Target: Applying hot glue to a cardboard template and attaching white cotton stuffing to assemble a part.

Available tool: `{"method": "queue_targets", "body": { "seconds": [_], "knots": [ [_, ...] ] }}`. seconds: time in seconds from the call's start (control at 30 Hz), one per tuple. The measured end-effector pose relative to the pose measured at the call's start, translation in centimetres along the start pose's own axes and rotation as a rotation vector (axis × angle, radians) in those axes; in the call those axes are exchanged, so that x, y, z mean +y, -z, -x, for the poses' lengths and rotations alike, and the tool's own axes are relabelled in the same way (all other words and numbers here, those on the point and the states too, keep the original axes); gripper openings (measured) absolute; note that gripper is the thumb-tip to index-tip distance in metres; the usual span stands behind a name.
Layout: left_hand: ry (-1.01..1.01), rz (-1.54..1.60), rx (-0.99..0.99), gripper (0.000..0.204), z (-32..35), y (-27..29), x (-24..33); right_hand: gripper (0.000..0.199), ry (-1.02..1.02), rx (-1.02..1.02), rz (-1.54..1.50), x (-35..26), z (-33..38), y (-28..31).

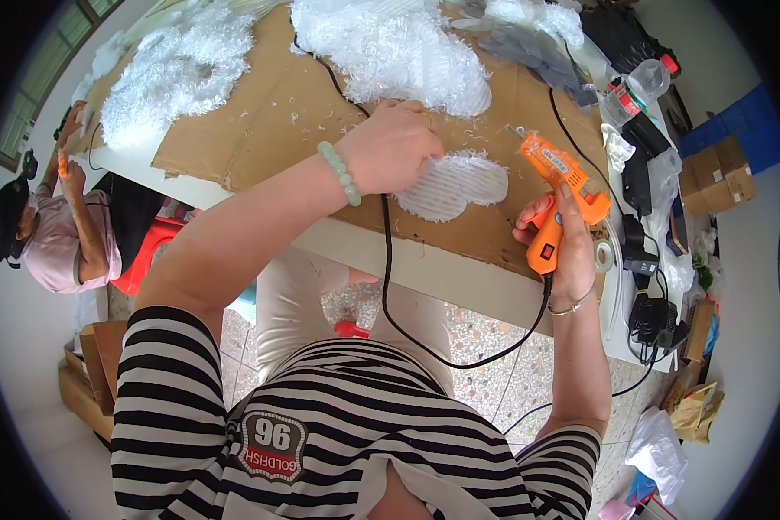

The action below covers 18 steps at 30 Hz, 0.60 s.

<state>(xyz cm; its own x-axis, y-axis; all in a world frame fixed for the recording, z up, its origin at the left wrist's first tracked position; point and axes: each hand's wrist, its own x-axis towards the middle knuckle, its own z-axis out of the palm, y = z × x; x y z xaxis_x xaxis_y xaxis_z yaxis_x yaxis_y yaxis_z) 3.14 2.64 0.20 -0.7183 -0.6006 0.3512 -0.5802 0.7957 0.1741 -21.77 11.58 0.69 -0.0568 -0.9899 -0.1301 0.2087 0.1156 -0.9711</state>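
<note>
My right hand (570, 238) grips an orange glue gun (548, 224) by its handle, with the metal nozzle directed up and left over the cardboard. A black cord runs from its base and loops past the table's front edge. My left hand (393, 147), a beaded bracelet at its wrist, is closed, knuckles up, at the upper left edge of a white ribbed cutout (455, 189). White fringe lines the top of this rounded piece. The curled fingers hide whatever is between them. Beyond my left hand lies a large white fringed piece (399, 56).
Brown cardboard (243, 139) with scattered white scraps covers much of the table. Another shaggy white piece (178, 74) lies at far left. Plastic bottles (646, 82), a tape roll (604, 255) and black power adapters (654, 319) crowd the right side. Another person (69, 225) sits at left.
</note>
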Motion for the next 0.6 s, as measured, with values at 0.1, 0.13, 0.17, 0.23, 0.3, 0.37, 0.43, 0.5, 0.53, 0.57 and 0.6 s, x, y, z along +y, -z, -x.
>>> {"method": "queue_targets", "body": {
  "seconds": [0.1, 0.13, 0.17, 0.23, 0.3, 0.37, 0.43, 0.5, 0.53, 0.57, 0.6],
  "knots": [
    [-0.113, -0.137, 0.008, 0.020, 0.8, 0.2, 0.8, 0.036, -0.004, -0.011, -0.015, 0.1, 0.0, 0.2],
    [-0.117, -0.143, 0.012, 0.020, 1.0, 0.3, 0.8, 0.036, -0.007, -0.014, -0.011, 0.0, 0.0, 0.2],
    [-0.108, -0.111, 0.073, 0.021, 1.0, 0.3, 0.8, 0.036, -0.006, -0.010, -0.016, 0.0, 0.0, 0.2],
    [-0.107, -0.077, 0.129, 0.022, 0.9, 0.3, 0.5, 0.036, -0.012, -0.040, -0.022, -0.1, 0.0, 0.1],
    [0.101, 0.185, 0.120, 0.023, 0.2, 0.3, -0.2, 0.037, -0.019, -0.026, -0.019, -0.1, 0.3, 0.1],
    [0.127, 0.152, 0.123, 0.024, -0.5, -0.3, -0.6, 0.037, -0.024, -0.017, -0.014, -0.3, 0.5, 0.0],
    [0.139, 0.112, 0.142, 0.025, -1.3, -1.1, -0.8, 0.038, -0.017, -0.002, -0.019, -0.4, 0.8, -0.1],
    [0.087, 0.034, 0.084, 0.024, -2.1, -2.0, -0.6, 0.037, -0.019, 0.019, -0.012, -0.4, 1.1, -0.1],
    [0.046, 0.043, 0.138, 0.024, -2.3, -2.3, -0.4, 0.037, -0.024, 0.039, -0.006, -0.4, 1.3, 0.0],
    [0.037, 0.076, 0.116, 0.024, -2.5, -2.5, -0.2, 0.037, -0.024, 0.044, -0.007, -0.4, 1.5, 0.0],
    [0.029, 0.109, 0.079, 0.024, -2.4, -2.6, 0.1, 0.037, -0.041, 0.055, -0.021, -0.3, 1.7, 0.1]
  ]
}}
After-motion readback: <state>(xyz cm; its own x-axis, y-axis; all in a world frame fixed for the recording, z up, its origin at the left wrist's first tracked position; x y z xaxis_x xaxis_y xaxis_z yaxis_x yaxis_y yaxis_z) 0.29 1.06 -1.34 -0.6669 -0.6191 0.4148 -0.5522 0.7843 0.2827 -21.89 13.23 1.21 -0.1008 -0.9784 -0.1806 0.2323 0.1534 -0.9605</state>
